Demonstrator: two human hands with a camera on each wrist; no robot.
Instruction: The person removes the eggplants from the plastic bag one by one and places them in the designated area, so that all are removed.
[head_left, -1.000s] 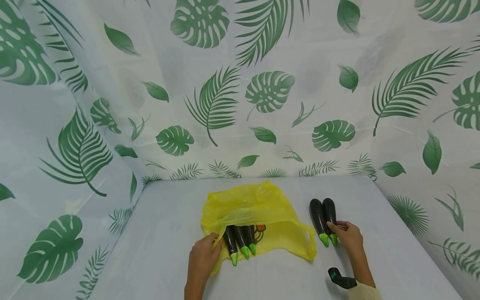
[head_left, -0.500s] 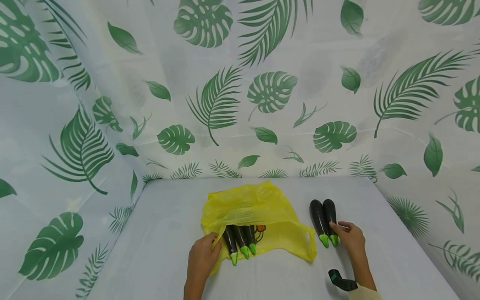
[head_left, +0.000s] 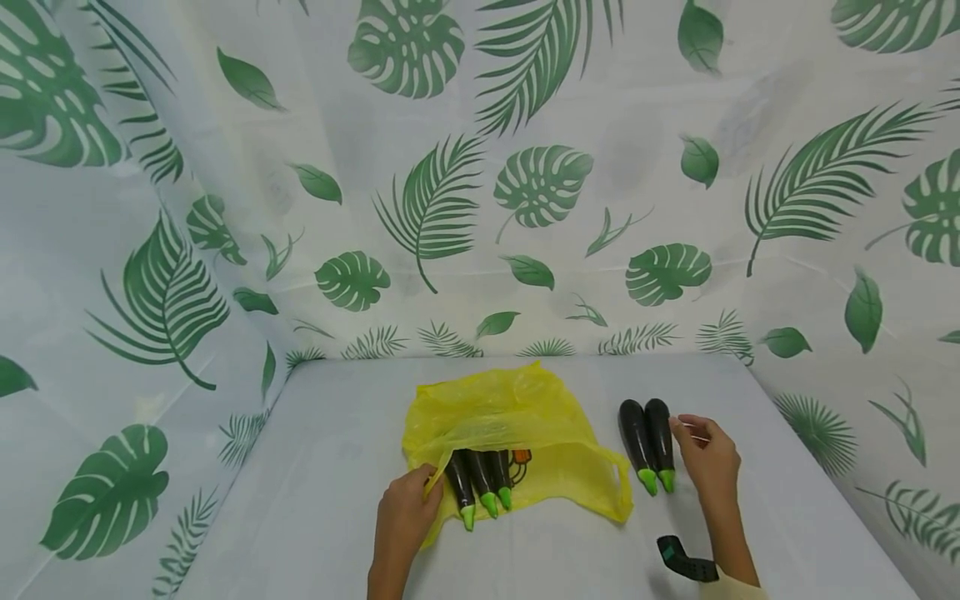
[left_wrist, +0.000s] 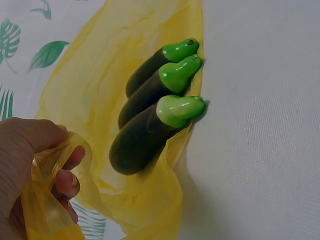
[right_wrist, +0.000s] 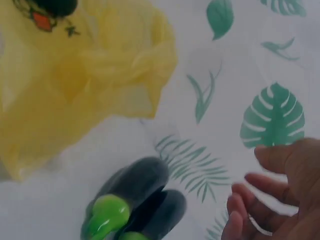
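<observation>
A yellow plastic bag lies on the white table with its mouth toward me. My left hand pinches the left edge of that mouth, and the film bunches between thumb and fingers in the left wrist view. Inside lie three eggplants side by side, their green stem ends pointing out; the far ends are covered by the bag. Two more eggplants lie side by side to the right of the bag. Just right of this pair is my right hand, fingers loosely bent, holding nothing; the right wrist view shows it apart from them.
A white cloth with green leaf prints hangs behind and at both sides of the table. The bag's right handle loop reaches toward the two eggplants. A black device sits at my right wrist.
My right hand has let go of the right-hand eggplant and moved slightly right and away from me. My left hand and the bag stay put.
</observation>
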